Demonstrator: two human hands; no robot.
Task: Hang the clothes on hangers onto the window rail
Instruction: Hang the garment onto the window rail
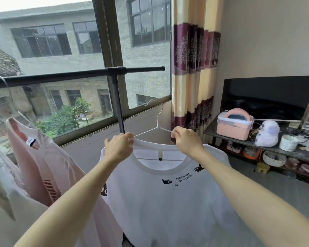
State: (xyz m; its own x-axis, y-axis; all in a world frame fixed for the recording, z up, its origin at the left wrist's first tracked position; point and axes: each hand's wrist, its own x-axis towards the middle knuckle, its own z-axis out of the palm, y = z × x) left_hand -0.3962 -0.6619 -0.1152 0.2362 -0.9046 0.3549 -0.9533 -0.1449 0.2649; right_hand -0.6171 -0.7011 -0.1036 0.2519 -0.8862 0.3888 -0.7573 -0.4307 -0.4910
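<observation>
Both hands [152,142] grip the white shirt [168,193] below the rail [61,76], pink shirt [48,168] alongside.

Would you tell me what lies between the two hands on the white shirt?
In the head view, the wire hanger rises between the left hand and right hand, above the white shirt collar both hands pinch.

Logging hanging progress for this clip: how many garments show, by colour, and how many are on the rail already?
White tee, held by both hands, hanger hook below the rail, not hung: 1
Pink tee, on a hanger hooked over the rail: 1
Pale garment at far left, hanger not visible: 1
Total: 3
</observation>
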